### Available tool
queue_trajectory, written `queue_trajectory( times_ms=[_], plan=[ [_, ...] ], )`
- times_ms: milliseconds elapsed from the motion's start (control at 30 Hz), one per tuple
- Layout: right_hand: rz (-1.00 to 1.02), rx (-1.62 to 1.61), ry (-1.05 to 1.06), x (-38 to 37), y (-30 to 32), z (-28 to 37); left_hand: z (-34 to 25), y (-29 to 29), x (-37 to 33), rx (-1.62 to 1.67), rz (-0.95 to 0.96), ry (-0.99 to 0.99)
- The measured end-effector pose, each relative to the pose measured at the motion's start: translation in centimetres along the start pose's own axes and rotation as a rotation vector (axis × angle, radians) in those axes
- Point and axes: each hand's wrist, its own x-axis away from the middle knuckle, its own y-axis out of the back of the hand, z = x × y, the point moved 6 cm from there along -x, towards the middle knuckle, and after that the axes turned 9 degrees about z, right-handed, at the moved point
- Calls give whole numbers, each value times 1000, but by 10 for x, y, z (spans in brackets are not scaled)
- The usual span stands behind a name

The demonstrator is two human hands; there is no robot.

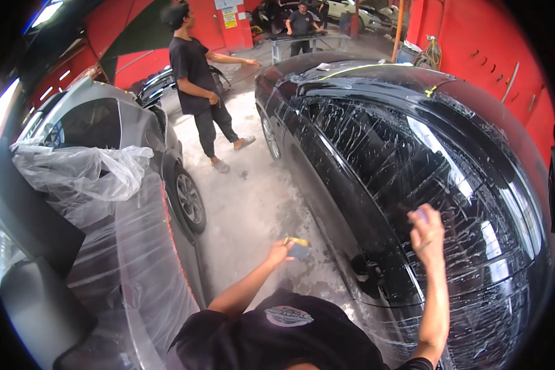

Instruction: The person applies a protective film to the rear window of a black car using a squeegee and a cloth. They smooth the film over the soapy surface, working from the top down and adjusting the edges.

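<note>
A black car (357, 203) fills the right side, alongside both of the person's hands. A grey car (129, 117) stands on the left across a strip of pale floor (237, 200), its nearer part draped in clear plastic sheeting (148, 253). The black car's dark glass (401, 160), wet and streaked, lies under and around the right hand. Between the cars, farther off, a co-worker (194, 74) stands with one arm stretched toward the black car.

The right hand (428, 233) is raised over the glass, fingers bent; whether it touches is unclear. The left hand (282, 253), over the floor gap, grips a flat grey-and-yellow piece (300, 251), which juts rightward from its fingertips. A small purplish spot (422, 214) shows at the right fingertips, too blurred to tell whether it is held.
</note>
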Motion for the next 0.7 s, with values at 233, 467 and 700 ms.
queue_trajectory(
  times_ms=[233,467,700],
  plan=[
    [409,-471,-277,101,-122,14,-83,-120,54,47,175,-234],
    [625,-1065,-443,142,-164,26,-112,-174,90,44,215,-299],
    [680,-1361,-572,156,-169,33,-107,-210,105,70,322,-246]
  ],
)
